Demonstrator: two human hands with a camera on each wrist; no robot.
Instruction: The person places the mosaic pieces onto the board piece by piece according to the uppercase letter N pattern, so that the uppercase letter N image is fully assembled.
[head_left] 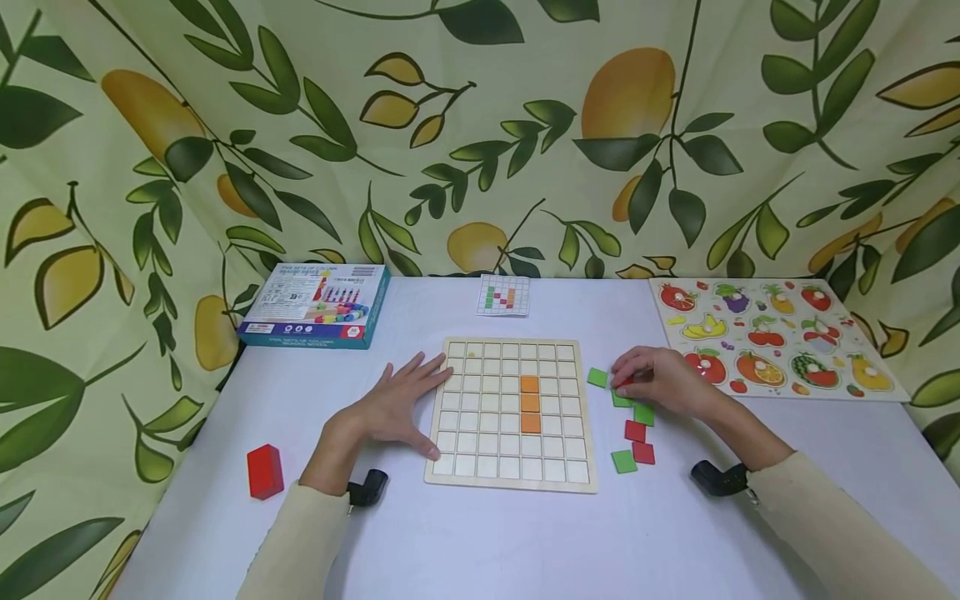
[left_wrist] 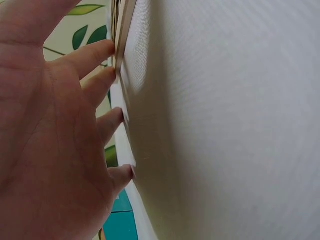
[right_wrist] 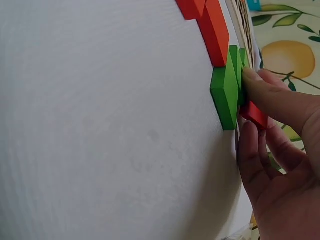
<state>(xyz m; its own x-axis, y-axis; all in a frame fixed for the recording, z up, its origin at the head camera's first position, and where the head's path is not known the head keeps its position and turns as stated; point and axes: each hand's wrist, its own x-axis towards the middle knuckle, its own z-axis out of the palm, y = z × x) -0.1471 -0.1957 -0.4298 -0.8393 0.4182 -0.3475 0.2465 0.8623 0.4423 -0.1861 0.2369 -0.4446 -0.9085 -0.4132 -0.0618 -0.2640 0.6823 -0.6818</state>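
A square wooden grid board [head_left: 510,485] lies on the white table, with three orange tiles [head_left: 530,403] in one column right of its middle. My left hand [head_left: 393,406] is spread at the board's left side, fingertips and thumb right at its edge. Beyond the board's right side, my right hand [head_left: 663,382] pinches a red tile [right_wrist: 254,115] between thumb and fingers, low over the loose pieces. Green tiles [head_left: 643,414] and two more red tiles [head_left: 635,431] lie just below that hand; the fingers partly cover one green tile.
A pattern card [head_left: 503,296] is behind the board. At the back left lies a teal box [head_left: 311,304]; a red block [head_left: 265,472] sits at the left. A fruit puzzle board [head_left: 776,337] lies at the back right, before a leaf-patterned curtain [head_left: 480,167].
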